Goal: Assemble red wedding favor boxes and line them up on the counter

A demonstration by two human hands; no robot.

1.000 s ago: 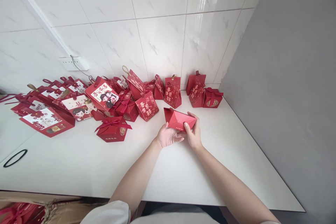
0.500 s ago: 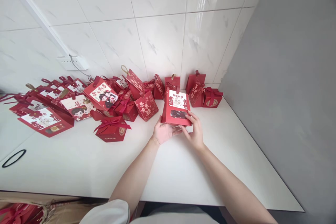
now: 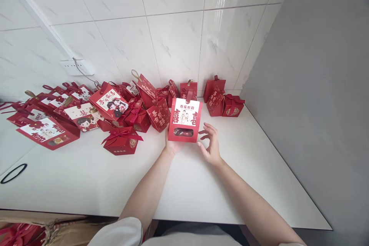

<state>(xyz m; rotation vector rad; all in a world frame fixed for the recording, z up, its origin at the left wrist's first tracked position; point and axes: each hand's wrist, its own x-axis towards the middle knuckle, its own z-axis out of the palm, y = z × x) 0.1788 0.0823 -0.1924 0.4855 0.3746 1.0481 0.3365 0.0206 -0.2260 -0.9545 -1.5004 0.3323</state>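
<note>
My left hand point(image 3: 172, 147) holds a red gift box point(image 3: 184, 121) upright from below and behind. Its front faces me, with a white picture label, a dark window and a ribbon loop on top. My right hand point(image 3: 211, 145) hovers just right of the box with fingers spread and holds nothing. Both hands are over the white table point(image 3: 86, 184), near its back right part.
Several red gift boxes lie and stand along the tiled wall, among them a ribboned box point(image 3: 122, 141), a large flat box point(image 3: 47, 133) and a group at the back right point(image 3: 223, 100). A black ring point(image 3: 13, 173) lies at the left. A grey wall point(image 3: 311, 96) bounds the right.
The box was turned from bottom-up to upright with its front towards me. My right hand let go of it and opened beside it.
</note>
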